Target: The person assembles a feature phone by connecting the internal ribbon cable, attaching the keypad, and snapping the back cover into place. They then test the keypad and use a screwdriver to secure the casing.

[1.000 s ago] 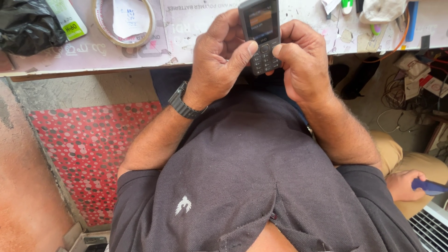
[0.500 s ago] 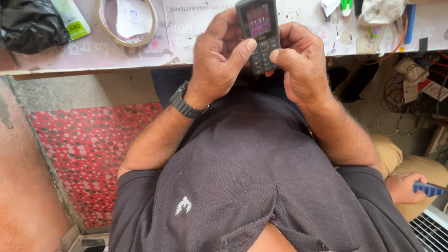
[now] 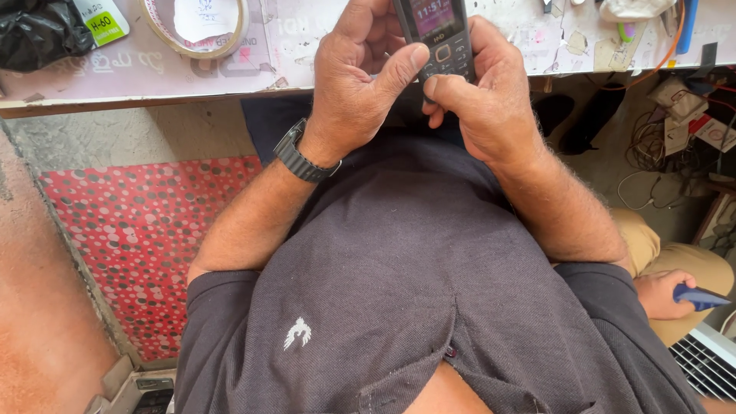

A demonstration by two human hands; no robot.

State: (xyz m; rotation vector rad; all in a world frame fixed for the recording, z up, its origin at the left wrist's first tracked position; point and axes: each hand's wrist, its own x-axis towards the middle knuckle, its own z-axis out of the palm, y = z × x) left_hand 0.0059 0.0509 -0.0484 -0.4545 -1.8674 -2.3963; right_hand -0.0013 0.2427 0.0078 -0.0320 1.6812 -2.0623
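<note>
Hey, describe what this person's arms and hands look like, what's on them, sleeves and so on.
Both forearms are bare and hairy. The left hand has a dark wristwatch with a ribbed band at the wrist. The right hand shows no ring or band. Short dark grey sleeves of a polo-type shirt end above the elbows. No gloves.

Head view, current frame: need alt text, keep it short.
Both hands hold a small dark keypad phone with its screen lit: the left hand has its thumb on the keys and the right hand grips it from the other side. A tape roll lies on the workbench beyond.
</note>
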